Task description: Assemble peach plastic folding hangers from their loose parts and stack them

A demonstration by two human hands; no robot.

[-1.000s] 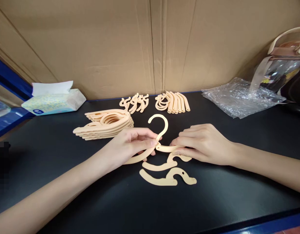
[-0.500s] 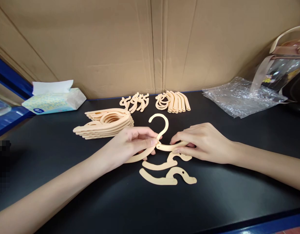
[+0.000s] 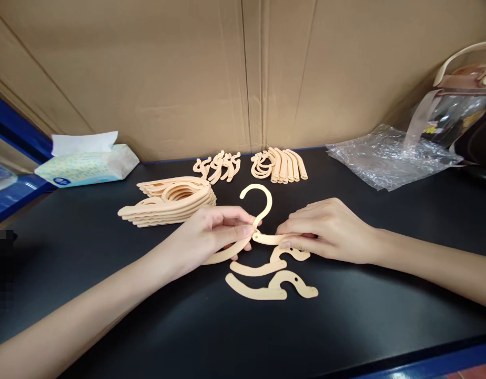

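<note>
A cream folding clothes hanger (image 3: 265, 206) is held above the black table, its hook pointing away from me. My left hand (image 3: 211, 234) pinches it just below the hook, where the left arm meets the joint. The fingers of my right hand (image 3: 325, 231) close round the hanger's right arm and hide its outer end. Below the hands lie two curved arm pieces (image 3: 256, 293) and two hook-like pieces with a hole (image 3: 292, 278), overlapping in pairs. The upper pair is partly covered by my right fingers.
Left of centre is a stack of cream hangers (image 3: 168, 202). Behind it lie small hook pieces (image 3: 219, 166), and further right a row of curved arms (image 3: 288, 164). A tissue pack (image 3: 85, 166), a crumpled plastic bag (image 3: 385, 155) and a bottle (image 3: 459, 105) stand around the back, before a cardboard wall.
My right fingers have shifted slightly inward along the hanger's right arm, toward the joint. My left hand and the loose pieces look unchanged.
</note>
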